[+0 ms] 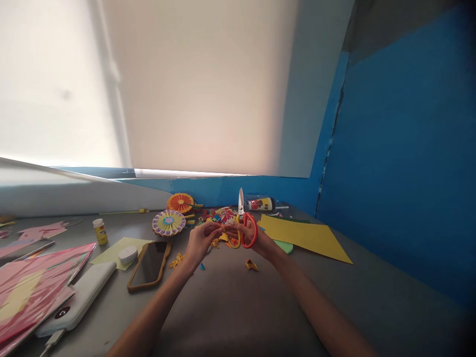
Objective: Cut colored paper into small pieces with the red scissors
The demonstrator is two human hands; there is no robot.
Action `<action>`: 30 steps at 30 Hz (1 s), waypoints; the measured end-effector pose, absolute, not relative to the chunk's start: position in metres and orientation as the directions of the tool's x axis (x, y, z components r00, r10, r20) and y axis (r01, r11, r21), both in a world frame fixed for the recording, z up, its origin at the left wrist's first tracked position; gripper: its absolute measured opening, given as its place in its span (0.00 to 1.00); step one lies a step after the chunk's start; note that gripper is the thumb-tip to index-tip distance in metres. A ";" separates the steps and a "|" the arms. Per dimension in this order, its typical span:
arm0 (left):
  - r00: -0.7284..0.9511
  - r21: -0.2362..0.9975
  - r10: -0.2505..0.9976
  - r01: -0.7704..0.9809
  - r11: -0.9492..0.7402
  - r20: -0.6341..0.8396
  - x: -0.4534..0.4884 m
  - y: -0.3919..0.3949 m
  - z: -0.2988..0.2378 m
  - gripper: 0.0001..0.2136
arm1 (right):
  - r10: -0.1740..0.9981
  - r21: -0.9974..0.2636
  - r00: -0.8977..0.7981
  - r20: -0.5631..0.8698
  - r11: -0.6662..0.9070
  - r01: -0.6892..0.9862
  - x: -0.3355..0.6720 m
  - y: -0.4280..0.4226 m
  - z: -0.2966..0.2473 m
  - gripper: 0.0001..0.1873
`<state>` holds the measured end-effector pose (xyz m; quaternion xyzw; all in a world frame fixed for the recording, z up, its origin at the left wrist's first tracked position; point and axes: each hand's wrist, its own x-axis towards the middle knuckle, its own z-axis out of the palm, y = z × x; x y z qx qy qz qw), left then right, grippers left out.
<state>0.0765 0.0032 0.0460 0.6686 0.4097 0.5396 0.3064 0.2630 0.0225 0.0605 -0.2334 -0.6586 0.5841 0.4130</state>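
Note:
My right hand [256, 240] grips red-and-yellow handled scissors [245, 229], blades pointing up. My left hand [201, 240] is closed in a pinch on a small piece of coloured paper [219, 233] held right beside the scissors' handles. Both hands hover over the grey table [230, 307], near its middle. Small yellow paper scraps [252, 265] lie on the table just below them.
Two round folded paper rosettes [169, 223] lie behind my left hand, beside a pile of coloured scraps [219, 215]. A yellow sheet [305, 235] lies right. A phone [148, 265], a white power bank [80, 300], a glue bottle [100, 231] and pink paper [33, 287] lie left. Blue wall [401, 163] at right.

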 end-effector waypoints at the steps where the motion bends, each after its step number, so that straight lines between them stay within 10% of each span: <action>1: 0.078 0.857 0.881 0.208 -0.472 0.466 0.077 0.002 0.046 0.15 | 0.783 -0.961 -0.559 0.273 0.201 -0.187 0.263 0.022 0.061 0.18; 17: 0.026 0.928 0.928 0.011 -0.373 0.373 0.077 0.001 0.051 0.20 | 0.858 -0.937 -0.389 0.336 0.345 -0.051 0.254 0.029 0.056 0.23; 30: -0.105 0.904 0.922 -0.179 -0.387 0.374 0.068 0.007 0.052 0.20 | 0.716 -0.928 -0.694 0.067 0.301 0.220 0.251 0.004 0.049 0.28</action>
